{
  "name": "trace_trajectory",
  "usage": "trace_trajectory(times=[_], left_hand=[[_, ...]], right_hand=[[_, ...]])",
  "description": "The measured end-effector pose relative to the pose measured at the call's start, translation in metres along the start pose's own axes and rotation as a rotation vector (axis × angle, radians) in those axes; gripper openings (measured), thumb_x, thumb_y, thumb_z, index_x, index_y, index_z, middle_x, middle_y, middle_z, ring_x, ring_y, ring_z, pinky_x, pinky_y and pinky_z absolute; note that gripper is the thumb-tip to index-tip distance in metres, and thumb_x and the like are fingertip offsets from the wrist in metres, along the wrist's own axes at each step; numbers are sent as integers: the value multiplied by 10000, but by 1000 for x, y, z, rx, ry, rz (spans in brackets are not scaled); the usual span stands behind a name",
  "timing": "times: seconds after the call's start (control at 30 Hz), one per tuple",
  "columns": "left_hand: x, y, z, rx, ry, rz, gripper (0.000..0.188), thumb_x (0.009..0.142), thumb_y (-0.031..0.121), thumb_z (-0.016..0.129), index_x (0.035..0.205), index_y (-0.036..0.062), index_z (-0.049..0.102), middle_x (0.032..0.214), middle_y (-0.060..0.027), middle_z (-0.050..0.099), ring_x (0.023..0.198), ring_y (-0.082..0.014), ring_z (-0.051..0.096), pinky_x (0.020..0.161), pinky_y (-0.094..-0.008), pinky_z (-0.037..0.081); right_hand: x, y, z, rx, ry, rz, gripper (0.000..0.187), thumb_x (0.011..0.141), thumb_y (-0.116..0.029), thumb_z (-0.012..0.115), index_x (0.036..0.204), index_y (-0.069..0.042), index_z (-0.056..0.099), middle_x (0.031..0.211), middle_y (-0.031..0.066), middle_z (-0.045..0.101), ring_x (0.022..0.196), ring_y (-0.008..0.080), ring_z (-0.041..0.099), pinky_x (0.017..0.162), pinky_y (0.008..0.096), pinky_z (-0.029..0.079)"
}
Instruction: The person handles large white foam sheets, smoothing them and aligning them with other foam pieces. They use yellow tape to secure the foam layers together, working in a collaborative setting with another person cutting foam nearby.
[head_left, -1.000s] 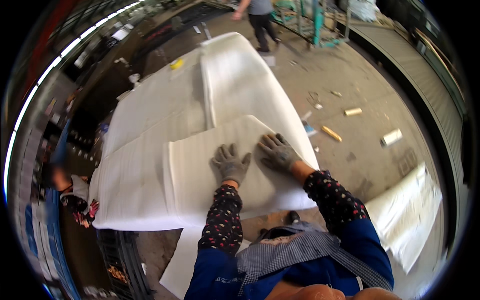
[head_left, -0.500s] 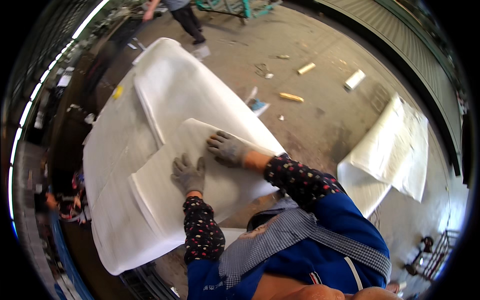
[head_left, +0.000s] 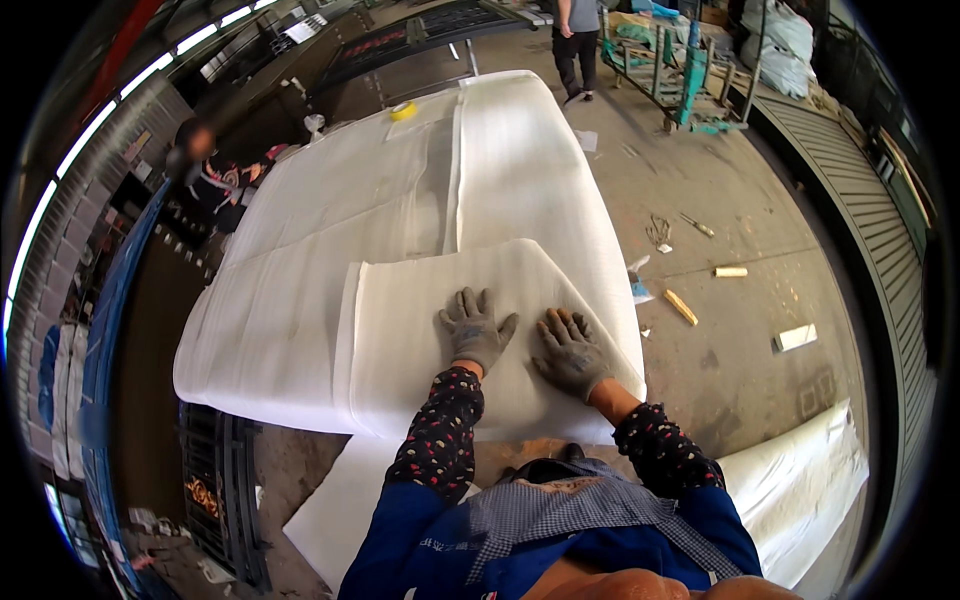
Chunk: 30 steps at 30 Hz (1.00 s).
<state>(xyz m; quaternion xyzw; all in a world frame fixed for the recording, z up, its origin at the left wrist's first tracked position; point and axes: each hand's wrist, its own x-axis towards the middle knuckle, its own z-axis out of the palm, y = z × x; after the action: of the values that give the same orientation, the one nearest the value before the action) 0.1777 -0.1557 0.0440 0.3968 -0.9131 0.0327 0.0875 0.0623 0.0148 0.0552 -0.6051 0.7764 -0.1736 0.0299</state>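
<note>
A large flat bundle [head_left: 300, 220] wrapped in white sheeting lies in front of me, and a folded flap [head_left: 420, 300] of the same padded sheet covers its near part. Both of my hands wear grey gloves with darker, stained fingers. My left hand [head_left: 478, 330] rests flat on the flap with its fingers spread. To the right of it, my right hand [head_left: 572, 352] presses on the flap close to its slanted right edge, fingers stretched out. A roll of yellow tape [head_left: 403, 111] sits on the bundle's far end.
Loose white sheeting [head_left: 800, 480] lies on the floor at right. Cardboard tubes [head_left: 680, 306] and scraps are scattered on the concrete. A green cart [head_left: 690, 85] and a standing person [head_left: 577, 45] are at the back; another person [head_left: 212, 175] is at left. Black metal frames [head_left: 225, 490] stand near left.
My view has turned, so the bundle now points more straight ahead. My right hand has come nearer to me along the flap, and both hands remain flat on the sheet.
</note>
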Motion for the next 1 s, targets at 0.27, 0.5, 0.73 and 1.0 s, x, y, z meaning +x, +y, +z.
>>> trace_trajectory(times=[0.27,0.5,0.73,1.0], left_hand=[[1,-5,5,-47,2,-9,731,890,619,442,1399,95,409,1431,-193,344,1359,-363,271,1022,-652,211],[1,-5,16,-81,76,-12,743,889,623,438,1394,79,410,1407,-199,357,1353,-368,273,1024,-665,201],[3,-7,18,-129,55,-8,756,885,618,452,1400,68,402,1423,-209,337,1368,-382,254,1033,-679,177],[6,-8,14,-112,-12,-26,770,881,623,454,1420,77,385,1453,-211,303,1380,-369,233,1032,-678,172]], right_hand=[[1,-4,4,-55,19,-14,622,908,-433,504,1373,-21,463,1491,217,339,1413,357,270,1168,474,151],[4,-5,2,-113,29,-35,632,899,-433,518,1380,-28,450,1486,222,344,1396,376,294,1165,473,161],[6,-7,0,-104,7,-31,629,902,-434,520,1374,-23,459,1490,221,336,1405,357,281,1173,467,151],[7,-6,3,-68,-11,-17,580,899,-400,535,1357,-48,484,1486,191,359,1404,344,290,1174,460,151]])
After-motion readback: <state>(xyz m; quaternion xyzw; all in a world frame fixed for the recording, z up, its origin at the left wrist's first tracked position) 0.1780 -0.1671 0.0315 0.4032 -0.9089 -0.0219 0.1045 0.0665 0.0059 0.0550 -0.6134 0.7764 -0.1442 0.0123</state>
